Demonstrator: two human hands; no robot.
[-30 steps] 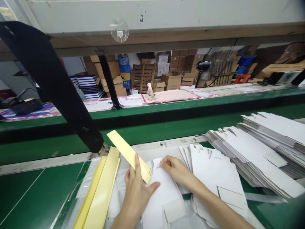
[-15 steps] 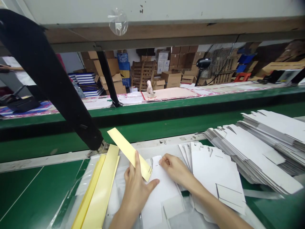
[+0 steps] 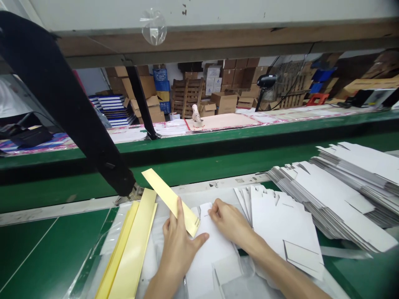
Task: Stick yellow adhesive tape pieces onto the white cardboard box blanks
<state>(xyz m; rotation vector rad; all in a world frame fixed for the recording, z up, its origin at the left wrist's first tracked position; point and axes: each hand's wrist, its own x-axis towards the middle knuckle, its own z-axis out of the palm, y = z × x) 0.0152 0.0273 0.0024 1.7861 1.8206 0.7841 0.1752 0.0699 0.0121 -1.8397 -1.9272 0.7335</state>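
A yellow strip of sticker backing (image 3: 171, 199), with small dark print at its lower end, slants up and left from my left hand (image 3: 179, 243). That hand holds it between its fingers, the forefinger lying over it and the thumb stretched onto a flat white carton (image 3: 215, 245). My right hand (image 3: 226, 218) is closed in a pinch at the carton's upper end, beside a tiny dark mark. Whatever is between those fingertips is too small to make out. More yellow strips (image 3: 134, 245) lie left of my left hand.
Fanned flat white cartons (image 3: 280, 224) lie right of my right arm, with larger stacks (image 3: 330, 203) beyond. A black slanted post (image 3: 77, 112) stands at left, and a pale shelf (image 3: 218, 16) overhangs. Past the green ledge (image 3: 199, 166) are cardboard boxes (image 3: 223, 103).
My hands, the yellow strip and the carton have hardly moved. At the far left, another person's arm has left view.
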